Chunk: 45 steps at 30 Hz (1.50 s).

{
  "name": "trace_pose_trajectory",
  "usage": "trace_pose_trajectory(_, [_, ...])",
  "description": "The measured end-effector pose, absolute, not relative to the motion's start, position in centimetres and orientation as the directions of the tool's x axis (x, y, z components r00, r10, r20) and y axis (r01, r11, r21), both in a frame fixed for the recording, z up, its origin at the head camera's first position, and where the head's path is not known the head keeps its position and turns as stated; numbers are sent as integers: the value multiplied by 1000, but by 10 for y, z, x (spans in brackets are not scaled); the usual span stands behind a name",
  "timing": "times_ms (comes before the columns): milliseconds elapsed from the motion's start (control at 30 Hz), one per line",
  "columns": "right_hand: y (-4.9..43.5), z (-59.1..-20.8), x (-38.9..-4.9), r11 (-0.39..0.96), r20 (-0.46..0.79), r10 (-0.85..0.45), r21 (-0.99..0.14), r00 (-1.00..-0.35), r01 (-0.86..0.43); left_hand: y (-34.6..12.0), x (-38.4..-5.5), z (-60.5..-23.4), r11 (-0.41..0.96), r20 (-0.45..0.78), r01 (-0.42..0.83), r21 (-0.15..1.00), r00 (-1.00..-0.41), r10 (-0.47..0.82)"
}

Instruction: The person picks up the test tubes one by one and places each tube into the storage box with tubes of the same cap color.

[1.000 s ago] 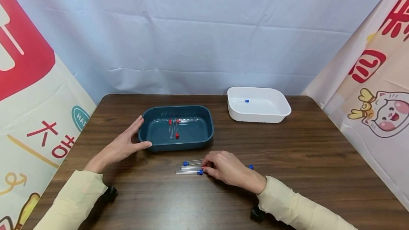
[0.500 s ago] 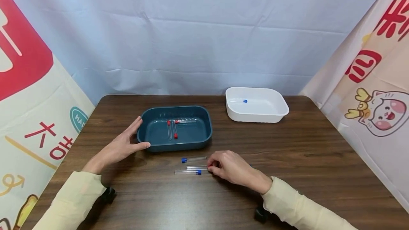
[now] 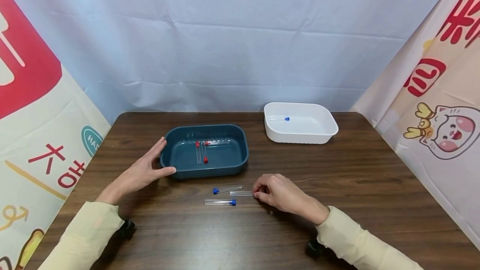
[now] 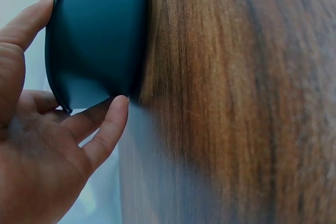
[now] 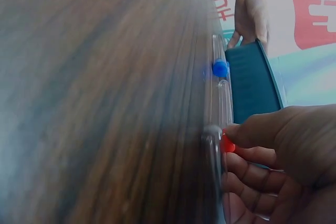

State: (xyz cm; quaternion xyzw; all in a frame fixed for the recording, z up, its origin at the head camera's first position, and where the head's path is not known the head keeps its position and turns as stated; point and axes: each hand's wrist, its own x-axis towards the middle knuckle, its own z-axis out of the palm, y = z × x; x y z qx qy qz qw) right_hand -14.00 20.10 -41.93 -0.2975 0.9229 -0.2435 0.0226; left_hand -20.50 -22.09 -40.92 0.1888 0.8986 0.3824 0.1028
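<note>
My left hand (image 3: pixel 140 174) spreads straight fingers around the left end of a dark teal tray (image 3: pixel 213 173), thumb on its near rim. In the left wrist view, fingertips (image 4: pixel 119 103) touch the tray low on its wall. My right hand (image 3: pixel 283 195) pinches the red cap (image 5: pixel 229 142) of a clear test tube (image 3: pixel 241 193), which points left and lies low over the table. Beside it lie two blue-capped test tubes, a farther one (image 3: pixel 229 188) and a nearer one (image 3: pixel 219 202). The right wrist view shows another clear tube (image 5: pixel 212 153) close below the hand.
Inside the teal tray are several red-capped tubes (image 3: pixel 198 153). A white tray (image 3: pixel 303 138) at the back right holds a blue-capped tube (image 3: pixel 279 118). The brown wooden table (image 3: pixel 187 236) meets a pale cloth backdrop (image 3: pixel 240 53) behind.
My right hand has moved right, drawing the red-capped test tube out from among the blue-capped ones. My left hand stays on the teal tray.
</note>
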Motion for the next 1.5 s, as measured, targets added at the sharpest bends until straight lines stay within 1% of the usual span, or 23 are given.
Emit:
trace_pose_trajectory(333, [217,-419,-140,711,92,-538,-484,-838,-510,-221,-206,-410,639,-41,262,723,-907,419])
trace_pose_trajectory(833, [237,-418,-143,750,97,-454,-495,-886,-439,-220,-204,-408,638,-46,258,725,-907,419])
trace_pose_trajectory(1500, [242,-417,-150,838,63,-316,-449,-947,-310,-222,-205,-411,645,-39,266,717,-908,417])
